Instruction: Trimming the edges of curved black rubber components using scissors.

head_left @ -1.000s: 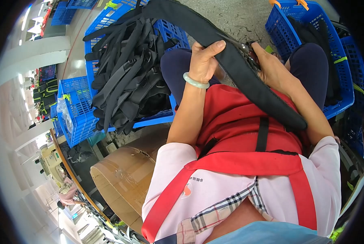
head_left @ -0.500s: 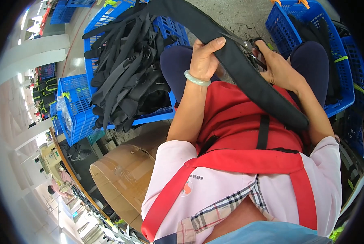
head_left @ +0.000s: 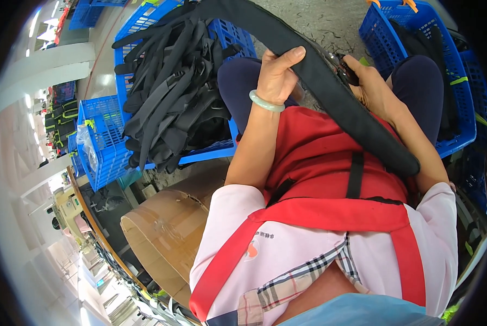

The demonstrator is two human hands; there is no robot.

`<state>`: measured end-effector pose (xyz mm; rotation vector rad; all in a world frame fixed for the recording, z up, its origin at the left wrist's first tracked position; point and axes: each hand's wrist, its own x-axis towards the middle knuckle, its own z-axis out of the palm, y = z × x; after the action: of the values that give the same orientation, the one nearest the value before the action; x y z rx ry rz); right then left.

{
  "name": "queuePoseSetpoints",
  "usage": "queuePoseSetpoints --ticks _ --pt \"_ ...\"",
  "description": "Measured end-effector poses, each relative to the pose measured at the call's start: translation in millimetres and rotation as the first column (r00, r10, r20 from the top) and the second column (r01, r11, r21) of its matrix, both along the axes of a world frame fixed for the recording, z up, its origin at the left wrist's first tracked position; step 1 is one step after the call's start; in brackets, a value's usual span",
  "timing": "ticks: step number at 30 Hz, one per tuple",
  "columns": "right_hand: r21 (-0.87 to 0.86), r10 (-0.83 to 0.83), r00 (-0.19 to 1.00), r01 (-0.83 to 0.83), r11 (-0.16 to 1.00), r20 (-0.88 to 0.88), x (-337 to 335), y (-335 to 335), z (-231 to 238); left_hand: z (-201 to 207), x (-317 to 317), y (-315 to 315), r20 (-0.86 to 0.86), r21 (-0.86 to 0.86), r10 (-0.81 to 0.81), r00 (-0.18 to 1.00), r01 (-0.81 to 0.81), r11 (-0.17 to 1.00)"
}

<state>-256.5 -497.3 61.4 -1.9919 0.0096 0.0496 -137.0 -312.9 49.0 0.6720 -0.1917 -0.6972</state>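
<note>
My left hand [head_left: 278, 73] is closed on a long black padded strap [head_left: 330, 100], its thumb lying on top. The strap arches from the crate at the far left, through that hand, and down to a rounded end near my right forearm. In my right hand [head_left: 376, 89] are dark-handled scissors [head_left: 348, 71], held at the strap's right edge. Their blades lie along that edge and are mostly hidden, so I cannot tell whether they touch the fabric.
A blue crate [head_left: 191, 158] on the left holds a heap of black straps [head_left: 170, 98]. Another blue crate [head_left: 458, 108] with black pieces stands at the right. Below the left crate are a cardboard box [head_left: 164, 223] and a smaller blue crate [head_left: 104, 127]. Dark scraps litter the floor [head_left: 330, 27].
The scissor blades, plainly visible before, now mostly disappear along the strap's edge, and their handles look closer together. My left hand keeps its hold on the strap.
</note>
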Motion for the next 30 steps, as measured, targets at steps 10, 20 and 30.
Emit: queuePoseSetpoints --ticks 10,20,30 --pt "-0.198 -0.024 0.999 0.014 0.980 -0.047 3.7 4.6 8.0 3.7 20.8 6.6 0.020 0.030 0.077 0.997 -0.078 0.997" --pt "-0.259 0.034 0.997 -0.016 0.966 0.065 23.2 10.8 10.9 5.2 14.1 6.0 0.079 0.060 0.130 0.988 -0.135 0.989" --pt "-0.114 -0.040 0.999 0.037 0.993 -0.021 26.6 14.7 5.5 19.2 48.0 16.5 0.115 -0.017 0.092 0.989 -0.090 0.996"
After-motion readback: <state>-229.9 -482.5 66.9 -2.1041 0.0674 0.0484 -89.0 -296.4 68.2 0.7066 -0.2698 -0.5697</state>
